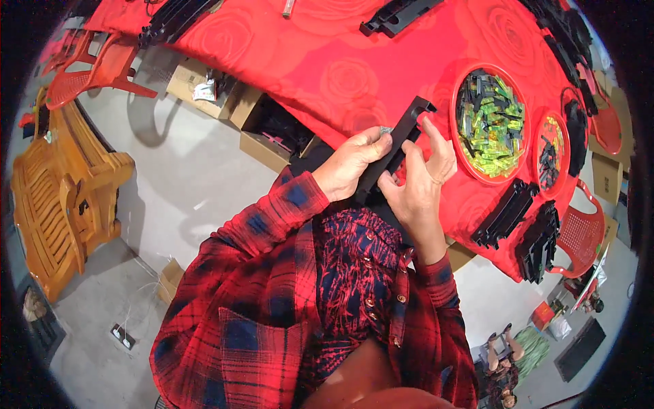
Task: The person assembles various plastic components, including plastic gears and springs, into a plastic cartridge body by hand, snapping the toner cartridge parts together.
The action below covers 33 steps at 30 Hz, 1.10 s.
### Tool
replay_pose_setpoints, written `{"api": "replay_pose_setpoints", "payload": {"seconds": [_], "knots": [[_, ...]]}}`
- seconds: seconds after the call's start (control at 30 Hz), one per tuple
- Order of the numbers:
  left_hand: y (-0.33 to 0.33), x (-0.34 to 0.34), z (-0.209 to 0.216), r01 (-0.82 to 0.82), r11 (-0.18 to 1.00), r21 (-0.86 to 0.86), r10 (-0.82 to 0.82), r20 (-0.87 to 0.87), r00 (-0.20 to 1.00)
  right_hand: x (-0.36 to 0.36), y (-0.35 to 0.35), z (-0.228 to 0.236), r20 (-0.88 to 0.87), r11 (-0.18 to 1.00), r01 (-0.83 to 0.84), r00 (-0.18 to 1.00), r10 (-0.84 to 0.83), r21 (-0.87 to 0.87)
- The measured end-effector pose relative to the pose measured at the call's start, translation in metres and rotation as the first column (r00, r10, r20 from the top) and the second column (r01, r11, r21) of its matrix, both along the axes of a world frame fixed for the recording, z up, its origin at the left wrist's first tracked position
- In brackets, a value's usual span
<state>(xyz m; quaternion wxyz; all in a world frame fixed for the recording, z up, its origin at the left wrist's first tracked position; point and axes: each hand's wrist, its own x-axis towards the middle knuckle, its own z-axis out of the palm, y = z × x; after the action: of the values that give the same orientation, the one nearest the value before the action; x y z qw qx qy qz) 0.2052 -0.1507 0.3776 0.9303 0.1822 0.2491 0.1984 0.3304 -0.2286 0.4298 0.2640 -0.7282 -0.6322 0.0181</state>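
A long black plastic part [410,123], shaped like a narrow channel with a bent end, is held at a slant above the table's near edge. My left hand [354,163] grips its left side, thumb and fingers closed on it. Something small and greyish shows by the left thumb, too small to name. On the other side, my right hand [426,178] has its thumb and curled fingers on the part, and one finger reaches up along its edge. What lies between the right fingertips is hidden.
A red bowl [455,136] of yellow-green and black pieces and a smaller red bowl [564,129] stand right on the red tablecloth [306,68]. Stacked black parts [505,215] lie near them. Open cardboard boxes [262,151], a wooden bench [68,184] and red chairs [582,232] surround the table.
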Motion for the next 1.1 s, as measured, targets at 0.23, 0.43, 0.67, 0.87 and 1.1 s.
{"api": "replay_pose_setpoints", "payload": {"seconds": [0.23, 0.43, 0.67, 0.87, 1.1], "knots": [[-0.003, -0.006, -0.004, -0.042, 0.999, 0.010, 0.041, 0.061, 0.997, -0.007, -0.001, 0.001, 0.036, 0.999, -0.050, 0.998, 0.051, -0.012], [-0.007, -0.027, -0.010, -0.148, 0.984, 0.096, 0.146, 0.035, 0.989, -0.022, 0.006, -0.003, 0.027, 0.990, -0.143, 0.989, 0.143, -0.021], [0.007, -0.102, -0.004, -0.200, 0.974, 0.107, 0.205, -0.032, 0.978, -0.036, 0.015, 0.013, -0.372, 0.972, -0.230, 0.907, 0.198, -0.042], [0.023, -0.199, -0.060, -0.423, 0.906, 0.021, 0.369, -0.531, 0.763, 0.009, 0.013, -0.017, -0.130, 0.997, 0.009, 0.992, 0.002, 0.079], [0.053, -0.189, -0.217, -0.411, 0.912, -0.016, 0.295, -0.672, 0.680, 0.021, 0.010, -0.073, -0.284, 0.987, 0.093, 0.957, -0.053, 0.130]]}}
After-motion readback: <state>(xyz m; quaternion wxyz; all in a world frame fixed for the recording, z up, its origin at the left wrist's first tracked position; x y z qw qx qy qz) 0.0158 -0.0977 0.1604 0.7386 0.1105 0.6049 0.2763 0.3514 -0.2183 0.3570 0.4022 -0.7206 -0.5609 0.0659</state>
